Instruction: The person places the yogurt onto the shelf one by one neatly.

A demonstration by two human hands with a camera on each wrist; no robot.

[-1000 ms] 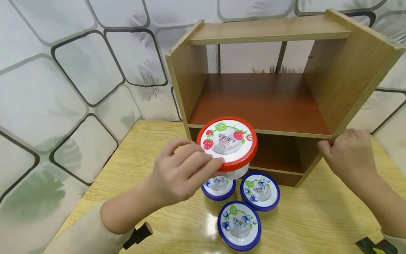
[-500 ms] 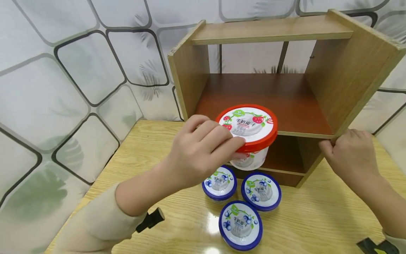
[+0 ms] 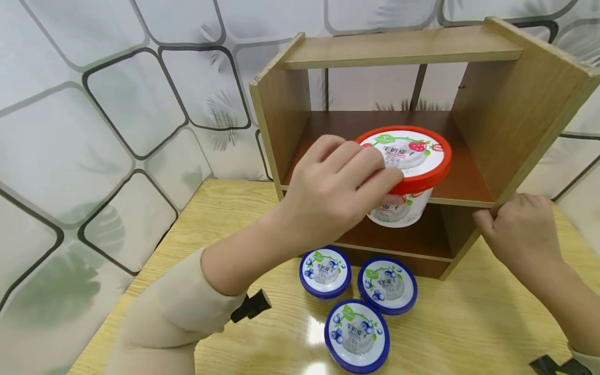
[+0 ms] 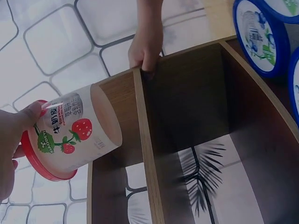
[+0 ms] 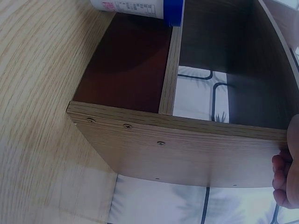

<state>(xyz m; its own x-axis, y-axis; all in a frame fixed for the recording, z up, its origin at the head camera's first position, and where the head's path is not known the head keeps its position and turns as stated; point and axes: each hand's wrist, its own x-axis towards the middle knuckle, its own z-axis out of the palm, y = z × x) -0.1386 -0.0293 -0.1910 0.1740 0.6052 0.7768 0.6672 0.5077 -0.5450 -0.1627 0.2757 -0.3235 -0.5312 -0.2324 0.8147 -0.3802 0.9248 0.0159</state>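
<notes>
My left hand (image 3: 339, 190) grips a white tub with a red strawberry lid (image 3: 412, 156) by the left side of its rim. In the head view it is held up in front of the wooden shelf unit's middle board (image 3: 461, 201), covering part of it. The left wrist view shows the strawberry tub (image 4: 77, 128) with its printed side and base, thumb at the lid's edge. My right hand (image 3: 525, 229) holds the front edge of the unit's right side panel (image 3: 534, 120). In the right wrist view, curled fingers (image 5: 280, 177) lie against that panel's outer face.
Three tubs with blue blueberry lids stand on the wood-grain table in front of the unit: one at left (image 3: 325, 272), one at right (image 3: 387, 285), one nearest (image 3: 357, 336). A patterned wall covering (image 3: 136, 99) rises behind the table (image 3: 225, 208).
My left hand has carried the strawberry tub up and to the right, from above the blue-lidded tubs to the front of the upper compartment. My right hand stays on the side panel.
</notes>
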